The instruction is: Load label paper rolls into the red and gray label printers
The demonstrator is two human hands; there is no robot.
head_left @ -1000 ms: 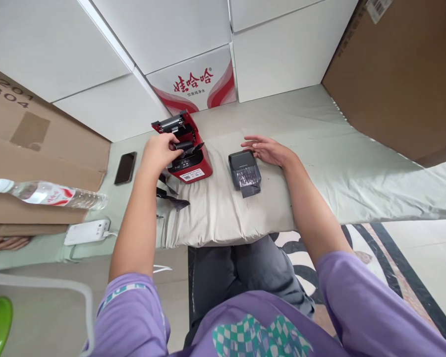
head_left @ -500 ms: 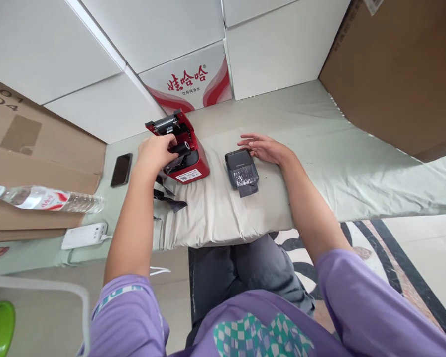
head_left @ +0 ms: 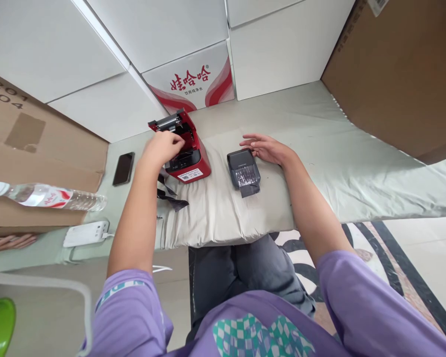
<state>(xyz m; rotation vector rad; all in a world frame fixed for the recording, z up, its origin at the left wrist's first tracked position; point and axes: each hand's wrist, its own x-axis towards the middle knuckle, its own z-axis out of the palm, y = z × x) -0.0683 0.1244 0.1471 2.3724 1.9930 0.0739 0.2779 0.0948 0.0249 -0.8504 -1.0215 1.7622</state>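
A red and black label printer stands on the cloth with its lid tilted up. My left hand reaches over its open compartment, fingers curled and pressed together; whatever they hold, if anything, is hidden. Right of the printer lies a small dark grey device with a strip of shiny dark film over its near end. Beside its far right corner rests my right hand, fingers stretched out and apart, gripping nothing. Torn black film strips lie in front of the printer.
A phone, a white power bank with a cable and a water bottle are at the left. Another person's hand shows at the left edge. Cardboard boxes flank the cloth-covered surface; white boxes line the back.
The black roll with a pale core, seen at my left fingers before, is out of sight. My left hand has shifted and its fingers curled. The other person's hand reaches further in.
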